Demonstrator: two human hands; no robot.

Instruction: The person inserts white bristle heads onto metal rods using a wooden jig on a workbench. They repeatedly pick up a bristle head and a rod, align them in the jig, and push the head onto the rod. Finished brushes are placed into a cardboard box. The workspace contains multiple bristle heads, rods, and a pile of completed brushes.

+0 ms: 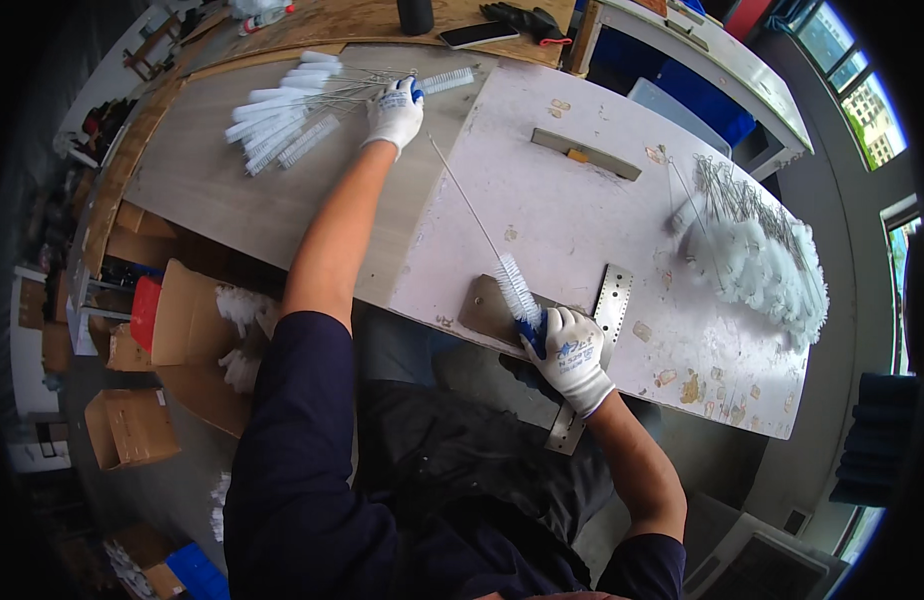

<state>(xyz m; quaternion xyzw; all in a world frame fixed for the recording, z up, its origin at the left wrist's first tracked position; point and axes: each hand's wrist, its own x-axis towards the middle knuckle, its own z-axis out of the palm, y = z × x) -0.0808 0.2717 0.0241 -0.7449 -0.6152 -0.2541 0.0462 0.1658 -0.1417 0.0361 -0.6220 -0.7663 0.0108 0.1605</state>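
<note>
My right hand (572, 355), in a white glove with blue fingertips, is closed round the lower end of a white-bristled tube brush (516, 285). The brush's thin wire stem points up and left over the table. Below it lies a flat metal plate (482, 308) with a hole, beside a perforated metal strip (613, 305). My left hand (394, 112), gloved alike, reaches to the far left. Its fingers are pinched at the near end of another white tube brush (449, 80). A pile of white tube brushes (282, 108) lies just left of that hand, wires toward it.
A large heap of white brushes (757, 260) lies at the table's right. A metal bar (586, 154) crosses the tabletop farther back. A phone (479, 35), a black glove (527, 20) and a dark cup (415, 15) are at the far edge. Cardboard boxes (132, 428) stand at lower left.
</note>
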